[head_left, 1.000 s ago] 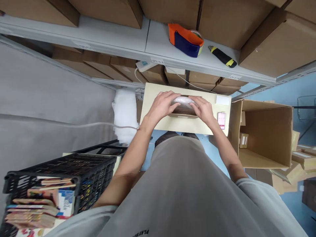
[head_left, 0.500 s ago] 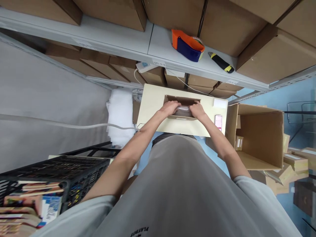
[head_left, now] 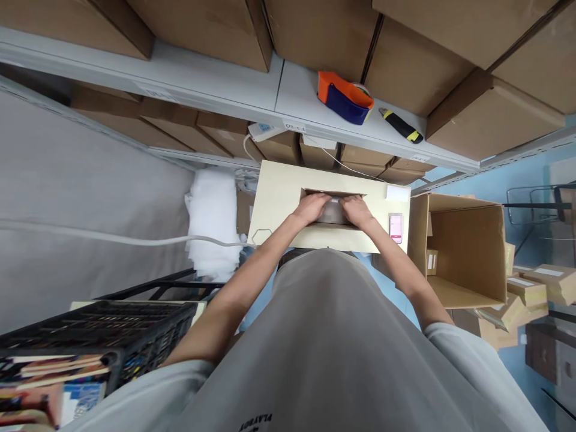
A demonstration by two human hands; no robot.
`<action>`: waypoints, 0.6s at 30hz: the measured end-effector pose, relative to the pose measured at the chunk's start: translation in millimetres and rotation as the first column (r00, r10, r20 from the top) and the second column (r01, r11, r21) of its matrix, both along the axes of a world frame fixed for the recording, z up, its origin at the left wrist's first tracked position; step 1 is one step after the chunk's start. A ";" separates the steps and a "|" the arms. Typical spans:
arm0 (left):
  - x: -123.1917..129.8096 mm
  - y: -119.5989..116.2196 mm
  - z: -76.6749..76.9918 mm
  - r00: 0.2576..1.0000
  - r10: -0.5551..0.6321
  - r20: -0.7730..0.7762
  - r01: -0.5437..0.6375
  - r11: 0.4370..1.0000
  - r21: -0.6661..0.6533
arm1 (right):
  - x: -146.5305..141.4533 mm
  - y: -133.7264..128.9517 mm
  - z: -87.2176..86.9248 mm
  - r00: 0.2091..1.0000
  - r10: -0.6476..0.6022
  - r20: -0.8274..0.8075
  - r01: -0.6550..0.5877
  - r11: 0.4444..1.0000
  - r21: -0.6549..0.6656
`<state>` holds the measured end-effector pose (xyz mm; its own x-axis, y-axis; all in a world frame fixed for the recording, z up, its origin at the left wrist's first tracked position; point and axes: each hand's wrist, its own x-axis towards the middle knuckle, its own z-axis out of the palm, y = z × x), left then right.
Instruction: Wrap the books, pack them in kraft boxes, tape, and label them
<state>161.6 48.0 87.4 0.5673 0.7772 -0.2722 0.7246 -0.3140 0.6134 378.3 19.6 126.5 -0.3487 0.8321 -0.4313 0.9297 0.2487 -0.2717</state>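
A small open cardboard box [head_left: 333,227] sits on a pale yellow tabletop [head_left: 275,195]. Inside it lies a bundle in clear plastic wrap [head_left: 333,213]; what the wrap covers cannot be made out. My left hand [head_left: 314,208] reaches into the box from the left, its fingers curled on the bundle's far part. From the right, my right hand [head_left: 355,210] closes over the same bundle, fingertips bent down. Only a short gap parts the two hands. Beside the box on the right lie a phone [head_left: 396,228] with a lit screen and a white label stack [head_left: 398,192].
Above, a grey shelf [head_left: 198,63] bears cardboard boxes, an orange and blue tape dispenser [head_left: 345,99] and a utility knife [head_left: 401,125]. A large open carton [head_left: 468,252] stands right. At left are white wrapping sheets [head_left: 213,222] and a black crate [head_left: 90,327].
Both hands have drawn slightly closer together over the plastic-wrapped bundle, with fingers more bent. The whole view has shifted a little, so the shelf and table appear lower.
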 end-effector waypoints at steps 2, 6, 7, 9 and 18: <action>-20.3 -20.3 7.4 0.978 0.096 0.187 -0.120 0.985 0.125 | 22.4 -23.6 9.1 0.984 -0.029 -0.178 0.056 0.987 0.150; -52.4 -59.0 15.2 0.877 0.389 0.284 -0.451 0.868 0.205 | 52.9 -73.6 7.5 0.853 -0.318 -0.414 0.453 0.845 0.286; -55.5 -65.8 15.4 0.864 0.419 0.279 -0.479 0.855 0.199 | 55.5 -82.9 3.4 0.823 -0.360 -0.441 0.501 0.825 0.261; -55.4 -74.8 14.0 0.865 0.417 0.278 -0.474 0.862 0.181 | 54.8 -95.3 -6.8 0.809 -0.371 -0.456 0.493 0.850 0.182; -25.9 -68.3 2.3 0.987 0.130 0.093 -0.134 0.990 0.033 | 38.2 -81.8 -30.7 0.931 -0.268 -0.246 0.291 0.955 0.060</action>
